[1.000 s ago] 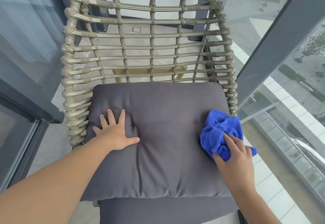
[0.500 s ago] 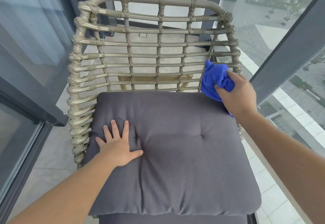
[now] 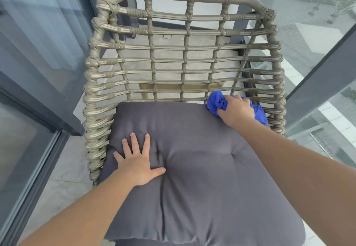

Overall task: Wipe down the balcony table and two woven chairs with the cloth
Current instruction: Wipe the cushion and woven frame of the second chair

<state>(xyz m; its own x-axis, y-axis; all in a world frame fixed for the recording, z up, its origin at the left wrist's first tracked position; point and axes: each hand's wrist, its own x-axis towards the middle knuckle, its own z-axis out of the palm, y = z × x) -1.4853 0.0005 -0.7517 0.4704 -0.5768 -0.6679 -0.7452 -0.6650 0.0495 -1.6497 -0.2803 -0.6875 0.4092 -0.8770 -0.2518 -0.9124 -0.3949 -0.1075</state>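
Your right hand (image 3: 238,110) clenches the blue cloth (image 3: 217,103) at the grey seat cushion (image 3: 202,178)'s far right corner, hard against the woven chair (image 3: 185,52) back. Left hand (image 3: 137,163) flat, released, fingers spread; open cushion between hands. Glass railing (image 3: 323,122) close right.

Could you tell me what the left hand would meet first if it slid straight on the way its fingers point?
The left hand lies flat on the grey cushion, fingers aimed at the chair back. Sliding on, it would probably cross bare cushion and first meet the lower woven bands of the chair, though depth is unclear.

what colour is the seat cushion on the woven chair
Dark grey seat cushion, clearest in the head view.
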